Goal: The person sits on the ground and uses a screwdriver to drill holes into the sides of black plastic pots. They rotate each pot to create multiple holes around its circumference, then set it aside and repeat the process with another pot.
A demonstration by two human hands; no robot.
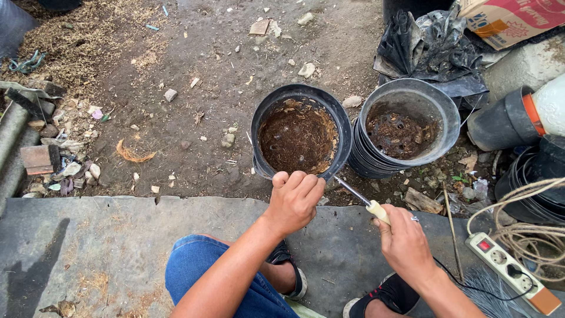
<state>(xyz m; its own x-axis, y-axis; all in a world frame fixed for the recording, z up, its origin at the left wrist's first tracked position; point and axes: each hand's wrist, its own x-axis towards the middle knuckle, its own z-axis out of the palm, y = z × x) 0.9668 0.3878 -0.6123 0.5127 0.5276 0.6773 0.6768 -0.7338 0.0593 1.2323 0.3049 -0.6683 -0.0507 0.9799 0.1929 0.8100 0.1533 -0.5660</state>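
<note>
The left hand (294, 197) grips the near rim of a black pot (300, 132) lined with brown fibre, standing on the dirt ground (194, 88). Just to its right, the right hand (406, 241) is closed around the pale handle of a screwdriver (360, 197), its tip touching the pot's lower wall, beside a stack of pots (406, 126).

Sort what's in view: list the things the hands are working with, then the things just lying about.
In hand:
left hand gripping the rim of the black pot
right hand holding the tool, its metal tip at that pot's side

Lying about:
stack of pots
black plastic bags
cardboard box
power strip
coiled rope
brick
stones
</note>
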